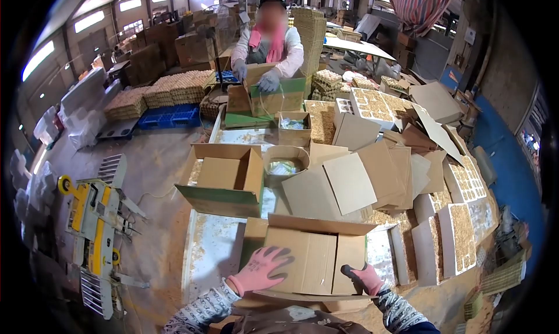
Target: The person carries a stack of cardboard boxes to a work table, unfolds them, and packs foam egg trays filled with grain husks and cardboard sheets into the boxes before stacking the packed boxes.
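An open cardboard box point(303, 258) lies directly in front of me, its inner panels laid flat and its far flap raised. My left hand point(265, 270), in a pink glove with dark fingertips, rests over the box's near left part with fingers spread. At the near right corner, my right hand point(365, 277), gloved the same way, holds the box edge, thumb over the panel; its other fingers are partly hidden. Beyond stands another open carton point(227, 179) with green on its lower side. Beside it are a small round carton point(285, 162) and a square one point(294, 130), both with small packets inside.
Across the bench point(204, 258), a co-worker point(271, 48) in grey gloves handles a green-and-brown carton point(265, 101). Loose cardboard sheets point(361, 177) and filled white trays point(457, 241) crowd the right. A yellow-and-grey machine point(96, 223) stands left; stacked egg trays point(174, 89) sit on blue pallets behind.
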The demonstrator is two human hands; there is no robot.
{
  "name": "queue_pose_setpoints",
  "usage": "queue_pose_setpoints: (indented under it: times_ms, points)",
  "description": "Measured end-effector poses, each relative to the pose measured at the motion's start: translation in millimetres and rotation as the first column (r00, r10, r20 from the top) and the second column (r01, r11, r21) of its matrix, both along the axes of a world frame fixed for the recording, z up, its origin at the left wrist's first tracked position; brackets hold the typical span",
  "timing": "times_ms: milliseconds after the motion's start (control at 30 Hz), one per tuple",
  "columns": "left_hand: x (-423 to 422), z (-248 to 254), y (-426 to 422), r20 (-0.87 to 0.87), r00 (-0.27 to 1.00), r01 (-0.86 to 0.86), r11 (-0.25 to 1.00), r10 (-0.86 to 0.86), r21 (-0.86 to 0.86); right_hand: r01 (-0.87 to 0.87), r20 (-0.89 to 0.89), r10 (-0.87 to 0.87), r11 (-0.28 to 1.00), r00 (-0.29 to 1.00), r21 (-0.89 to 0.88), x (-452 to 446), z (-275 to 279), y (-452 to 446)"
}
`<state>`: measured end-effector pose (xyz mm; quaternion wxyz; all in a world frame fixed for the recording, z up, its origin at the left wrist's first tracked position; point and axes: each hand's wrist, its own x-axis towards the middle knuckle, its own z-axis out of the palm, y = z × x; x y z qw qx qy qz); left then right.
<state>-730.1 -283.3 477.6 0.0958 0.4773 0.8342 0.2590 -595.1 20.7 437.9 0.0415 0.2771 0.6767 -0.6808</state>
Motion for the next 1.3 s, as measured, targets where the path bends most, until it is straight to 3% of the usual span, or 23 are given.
queue_pose_setpoints:
  times_ms: [200, 233, 267, 300, 333, 367, 400, 467, 533, 600, 667, 767, 800, 867, 933, 967, 1000, 1067, 1133, 1200, 1233, 1267, 1300]
  points:
    - [-6.4, -3.1, 2.9, 0.038, 0.999, -0.026, 1.0, 0.026, 0.006, 0.067, 0.055, -0.07, 0.996, 0.996, 0.051, 1.0, -10.2, 2.6]
    - [-7.3, 1.3, 6.0, 0.054, 0.998, -0.034, 0.999, 0.032, 0.037, 0.051, 0.061, -0.061, 0.987, 0.996, 0.152, 3.3, -21.3, 8.2]
    - [-5.9, 6.8, 7.6, 0.07, 0.995, -0.074, 0.992, 0.067, 0.098, 0.041, 0.172, -0.047, 0.998, 0.984, 0.038, 8.0, -24.8, 17.1]
    - [-6.4, -5.8, 0.2, 0.179, 0.98, -0.133, 0.958, 0.088, 0.254, -0.048, 0.139, 0.034, 0.994, 0.99, 0.1, 10.7, -16.8, 15.2]
    - [-12.9, -20.5, -5.0, 0.271, 0.958, -0.199, 0.891, 0.09, 0.408, -0.132, 0.094, 0.117, 0.976, 0.989, 0.173, 8.5, -7.0, 16.7]
    - [-6.8, -31.8, -7.3, 0.492, 0.851, -0.473, 0.678, 0.185, 0.563, -0.106, 0.054, 0.098, 0.98, 0.994, 0.17, 10.4, -18.7, 22.7]
    - [-3.4, -39.2, -9.3, 0.611, 0.732, -0.665, 0.51, 0.302, 0.545, -0.069, 0.012, 0.068, 0.983, 0.998, 0.169, 13.2, -29.8, 29.1]
    - [-0.6, -110.8, -12.6, 0.877, 0.46, -0.874, 0.247, 0.141, 0.419, -0.068, 0.019, 0.065, 0.976, 0.998, 0.205, 16.0, -17.8, 31.6]
    - [9.1, -245.9, -12.0, 0.926, 0.362, -0.882, 0.359, 0.103, 0.305, -0.104, 0.034, 0.099, 0.973, 0.995, 0.206, 25.0, -36.9, 51.3]
    - [20.0, -184.5, 3.8, 0.974, 0.224, -0.885, 0.411, -0.037, 0.219, -0.161, -0.021, 0.164, 0.981, 0.986, 0.105, 21.1, -17.6, 45.3]
    - [14.5, -149.8, -5.5, 0.978, 0.202, -0.817, 0.54, -0.059, 0.201, -0.009, 0.084, 0.022, 0.988, 0.996, -0.151, 22.8, -19.2, 45.6]
    - [-0.7, -89.0, -20.2, 0.986, 0.119, -0.81, 0.563, -0.119, 0.166, -0.006, -0.117, -0.008, 0.992, 0.993, -0.124, 1.8, 12.4, 21.1]
    - [-14.2, -95.4, -29.0, 0.97, 0.188, -0.794, 0.558, -0.152, 0.241, -0.05, -0.095, 0.039, 0.993, 0.995, -0.11, -6.8, 3.4, 39.3]
    - [-50.4, -55.5, -42.3, 0.912, 0.401, -0.794, 0.464, -0.087, 0.393, -0.102, -0.277, -0.031, 0.885, 0.96, -0.453, -33.3, 18.6, 35.5]
    - [-102.1, -21.7, -53.2, 0.919, 0.395, -0.85, 0.378, -0.002, 0.366, 0.07, -0.328, -0.194, 0.932, 0.924, -0.354, -70.1, 3.7, 57.8]
    - [-135.7, 6.0, -67.0, 0.762, 0.643, -0.661, 0.445, -0.081, 0.605, 0.001, -0.444, -0.077, 0.986, 0.893, -0.168, -99.3, 21.0, 40.4]
    - [-167.7, 24.2, -71.5, 0.756, 0.654, -0.692, 0.403, -0.001, 0.599, -0.049, -0.536, 0.06, 0.998, 0.842, 0.034, -138.2, 47.3, 16.8]
    - [-230.4, 51.5, -87.6, 0.763, 0.645, -0.73, 0.327, 0.038, 0.6, 0.094, -0.384, -0.2, 0.956, 0.901, -0.277, -193.2, 117.1, -74.4]
    - [-298.1, 54.3, -115.5, 0.404, 0.884, -0.467, 0.431, 0.235, 0.772, 0.016, -0.629, -0.118, 0.986, 0.769, -0.165, -249.6, 65.9, -70.1]
    - [-354.2, 30.4, -153.5, 0.567, 0.795, -0.589, 0.497, 0.216, 0.637, -0.005, -0.645, -0.12, 0.982, 0.755, -0.189, -288.9, 42.5, -99.3]
    - [-377.0, 15.4, -176.7, 0.52, 0.825, -0.547, 0.543, 0.221, 0.637, -0.341, -0.826, -0.004, 0.91, 0.564, -0.237, -327.3, -8.2, -82.3]
    - [-394.5, -3.1, -198.8, 0.473, 0.852, -0.506, 0.59, 0.226, 0.63, -0.357, -0.818, 0.128, 0.929, 0.56, -0.099, -338.9, -7.2, -96.5]
    - [-404.4, -27.6, -216.3, 0.702, 0.711, -0.642, 0.438, 0.034, 0.629, -0.371, -0.796, 0.258, 0.928, 0.547, 0.045, -350.3, -4.9, -111.5]
